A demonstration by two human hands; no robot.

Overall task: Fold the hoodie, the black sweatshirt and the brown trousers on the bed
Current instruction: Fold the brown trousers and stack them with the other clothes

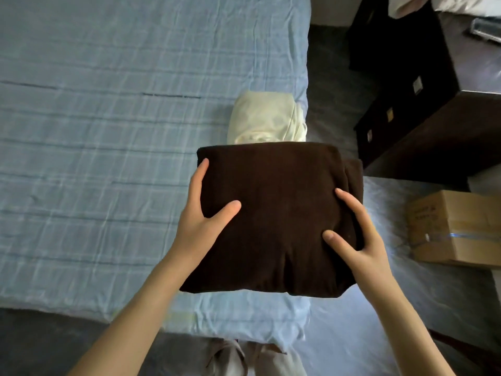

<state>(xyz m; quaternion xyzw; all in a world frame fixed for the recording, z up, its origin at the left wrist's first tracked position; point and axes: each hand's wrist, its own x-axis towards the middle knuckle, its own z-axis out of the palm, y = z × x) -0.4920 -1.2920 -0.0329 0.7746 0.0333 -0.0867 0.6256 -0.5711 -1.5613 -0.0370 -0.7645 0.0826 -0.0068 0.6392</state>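
Head view: the person is standing at the corner of the bed (95, 131), which is lying under a blue checked sheet, and is holding a dark brown folded bundle (273, 213) between both hands. By its colour this bundle is judged to be the brown trousers, although a very dark sweatshirt cannot be ruled out in this light. The left hand (206, 213) is gripping the bundle's left edge, thumb lying on top and fingers wrapping the side. The right hand (355, 232) is gripping the right edge in the same manner, thumb pressing into the top face. Whether the bundle is resting on the sheet or being carried just above it cannot be determined. Just beyond the bundle, near the bed's right edge, a cream folded garment (264, 119) is lying, probably the hoodie, already folded. No black sweatshirt is showing anywhere on the visible bed surface; it may be lying out of view or hidden. Judged progress: two garments are appearing folded, and the third is remaining unaccounted for. A cardboard box (455, 229) is sitting on the floor to the right, beside a dark wooden cabinet (406, 104).
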